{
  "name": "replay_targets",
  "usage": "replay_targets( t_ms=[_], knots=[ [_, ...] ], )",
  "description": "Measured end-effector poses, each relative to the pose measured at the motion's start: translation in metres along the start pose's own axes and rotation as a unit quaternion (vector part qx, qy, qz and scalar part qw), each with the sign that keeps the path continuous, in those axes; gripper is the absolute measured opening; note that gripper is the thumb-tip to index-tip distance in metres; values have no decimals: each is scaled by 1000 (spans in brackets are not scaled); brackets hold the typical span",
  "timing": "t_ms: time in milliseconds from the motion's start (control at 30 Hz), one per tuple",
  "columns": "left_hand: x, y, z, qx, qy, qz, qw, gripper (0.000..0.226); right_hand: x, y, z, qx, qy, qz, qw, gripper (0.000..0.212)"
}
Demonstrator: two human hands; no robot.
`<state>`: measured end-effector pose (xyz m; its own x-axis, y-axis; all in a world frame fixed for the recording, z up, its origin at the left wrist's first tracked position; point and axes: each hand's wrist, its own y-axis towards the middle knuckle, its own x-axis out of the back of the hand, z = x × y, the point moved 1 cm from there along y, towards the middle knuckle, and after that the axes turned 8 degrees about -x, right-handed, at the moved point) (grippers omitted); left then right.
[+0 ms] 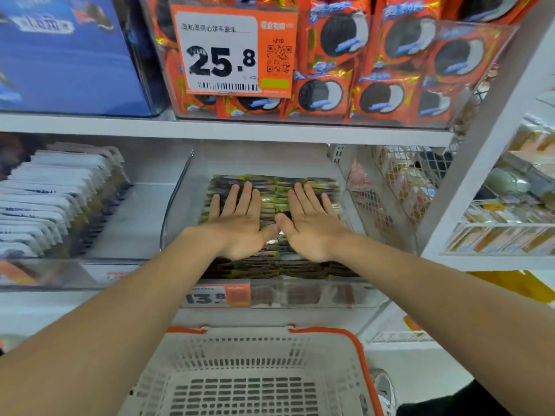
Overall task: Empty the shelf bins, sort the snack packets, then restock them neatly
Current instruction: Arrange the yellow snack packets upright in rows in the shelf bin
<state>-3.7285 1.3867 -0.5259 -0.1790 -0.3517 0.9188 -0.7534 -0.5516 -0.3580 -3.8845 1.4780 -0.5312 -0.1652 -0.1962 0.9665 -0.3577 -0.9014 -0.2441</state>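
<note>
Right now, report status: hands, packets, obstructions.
Left hand and right hand open, flat on dark packets in clear bin. White basket below. Nothing in the way.

The dark packets are brown-black with yellow-green bands, their edges forming fine stripes. The cookie packets above are orange with gold glints, each showing a black-and-white round cookie and blue lettering. The upper price tag is orange with a white panel, black digits, a black barcode and a green strip. The box at upper left is blue. The white packets have dark blue edges. The basket is pale grey, slotted in rows, with an orange rim
</note>
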Motion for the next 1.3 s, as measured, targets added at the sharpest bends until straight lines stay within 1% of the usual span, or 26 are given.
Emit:
replay_targets(
  t_ms=[67, 133, 267, 400, 500, 567, 633, 733, 833, 933, 967, 1033, 1100, 1167, 1233, 1300],
  knots=[
    [0, 4, 1, 3, 2, -7, 1000, 87, -2, 7, -3, 8, -1, -13, 1000, 71],
    [0, 3, -2, 9, 1, -2, 1000, 83, -4, 8, -3, 3, -5, -8, 1000, 71],
    [8, -16, -4, 11, -14, 33, 999, 81, 13, -2, -3, 7, 4, 38, 999, 74],
    [7, -44, 2, 5, 19, 115, 993, 101, 10, -25, -4, 79, -75, 68, 992, 82],
    [8, -49, -1, -3, 18, 141, 990, 117, 5, -25, -7, 95, -78, 69, 990, 83],
    [7, -49, -5, 0, 31, 138, 990, 130, 4, -19, -7, 96, -67, 57, 992, 82],
    [4, -44, -5, 1, 26, 111, 994, 137, 0, -14, -7, 94, -58, 53, 993, 81],
    [2, -41, -3, -12, 8, 66, 998, 136, 0, -15, -8, 93, -46, 52, 993, 82],
    [1, -44, -3, -20, -3, 48, 999, 134, 10, -24, -10, 119, -11, 60, 991, 83],
    [16, -52, -7, -41, 10, 90, 995, 126, 7, -28, -5, 162, -35, 54, 985, 90],
    [21, -54, -7, -51, 18, 111, 992, 126, 4, -27, -4, 168, -52, 53, 983, 92],
    [23, -53, -4, -65, 28, 142, 987, 133, 0, -22, -3, 166, -61, 49, 983, 93],
    [16, -47, 2, -67, 47, 141, 987, 136, -1, -16, -3, 160, -54, 39, 985, 90],
    [11, -40, 5, -62, 70, 129, 987, 131, -2, -14, 0, 149, -47, 27, 987, 88],
    [10, -39, 3, -59, 73, 127, 987, 128, -1, -17, 2, 132, -9, 24, 991, 85],
    [11, -43, 2, -68, 37, 102, 992, 128, 3, -19, 4, 103, 96, 16, 990, 76]
  ],
)
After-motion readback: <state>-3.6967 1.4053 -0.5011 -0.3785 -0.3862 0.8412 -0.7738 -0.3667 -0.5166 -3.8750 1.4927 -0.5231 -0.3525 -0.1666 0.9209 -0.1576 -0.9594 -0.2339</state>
